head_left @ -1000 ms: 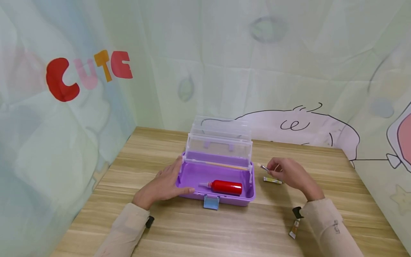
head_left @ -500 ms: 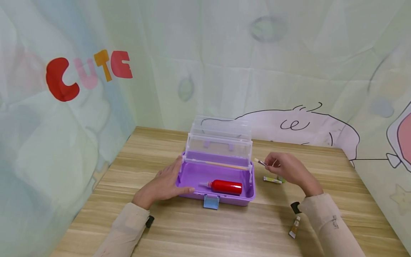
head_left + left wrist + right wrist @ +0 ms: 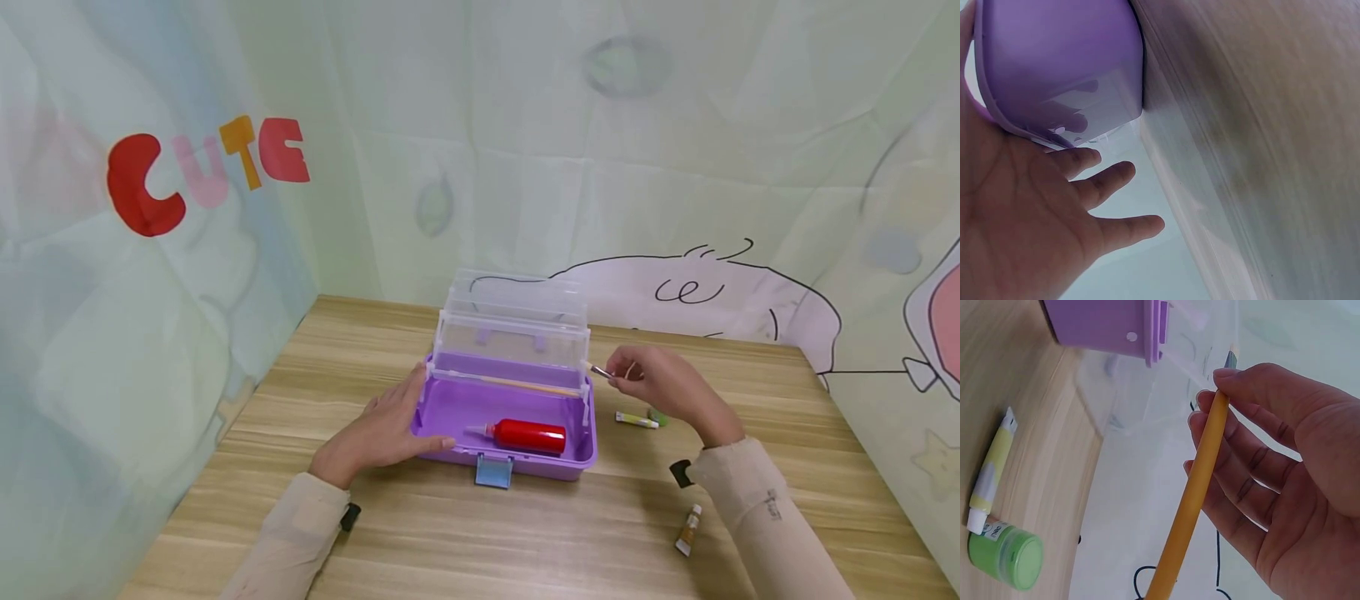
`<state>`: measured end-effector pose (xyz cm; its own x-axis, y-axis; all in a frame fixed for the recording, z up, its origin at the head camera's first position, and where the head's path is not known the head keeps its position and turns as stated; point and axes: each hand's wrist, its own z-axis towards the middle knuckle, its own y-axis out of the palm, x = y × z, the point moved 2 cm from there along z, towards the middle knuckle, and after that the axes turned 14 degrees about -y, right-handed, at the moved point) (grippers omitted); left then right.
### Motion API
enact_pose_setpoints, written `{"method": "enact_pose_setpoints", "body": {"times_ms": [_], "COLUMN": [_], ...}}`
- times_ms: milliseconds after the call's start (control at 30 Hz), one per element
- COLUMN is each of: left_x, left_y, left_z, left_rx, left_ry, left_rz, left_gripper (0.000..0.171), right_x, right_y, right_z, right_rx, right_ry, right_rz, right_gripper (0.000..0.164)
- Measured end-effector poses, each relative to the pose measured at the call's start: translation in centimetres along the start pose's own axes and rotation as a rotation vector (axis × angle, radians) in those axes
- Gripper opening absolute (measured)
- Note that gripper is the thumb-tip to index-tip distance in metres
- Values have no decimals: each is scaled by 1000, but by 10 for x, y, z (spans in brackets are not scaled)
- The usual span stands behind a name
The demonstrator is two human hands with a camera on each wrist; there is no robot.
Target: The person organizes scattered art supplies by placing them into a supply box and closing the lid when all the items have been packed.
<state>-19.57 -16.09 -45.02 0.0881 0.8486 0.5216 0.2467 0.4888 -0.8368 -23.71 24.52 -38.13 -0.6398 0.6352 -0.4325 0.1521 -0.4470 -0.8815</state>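
Note:
A purple box with clear fold-out trays stands raised and opened on the table. Inside its base lies a red squeeze bottle with a clear nozzle, and a thin brush spans the lower tray. My left hand rests against the box's left end, thumb over the front rim, other fingers spread in the left wrist view. Just off the box's right side, my right hand pinches a paintbrush between thumb and fingers near its metal collar. The brush's pale tip points left at the trays; its yellow handle trails behind.
Right of the box lie a yellow paint tube and a green-lidded jar, close together. A brown-orange paint tube lies nearer the front right. A printed cloth wall rises behind the table.
My right hand has moved left and slightly away from me, bringing the paintbrush up to the trays' right edge. The green jar has come into sight. My left hand stays put.

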Motion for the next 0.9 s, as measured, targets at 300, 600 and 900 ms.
{"method": "enact_pose_setpoints", "body": {"times_ms": [300,600,900], "left_x": [-1,-2,-3], "left_y": [0,1,2], "left_z": [0,1,1], "left_rx": [-2,-3,3], "left_ry": [-4,-10,-14], "left_rz": [9,13,9], "left_gripper": [122,121,121], "right_x": [-6,-13,-18], "right_y": [0,0,3], "right_z": [12,24,38], "right_rx": [-14,-31,-31], "right_ry": [-10,-25,-70], "right_rz": [-30,-26,-27], "right_gripper": [6,7,9]}}
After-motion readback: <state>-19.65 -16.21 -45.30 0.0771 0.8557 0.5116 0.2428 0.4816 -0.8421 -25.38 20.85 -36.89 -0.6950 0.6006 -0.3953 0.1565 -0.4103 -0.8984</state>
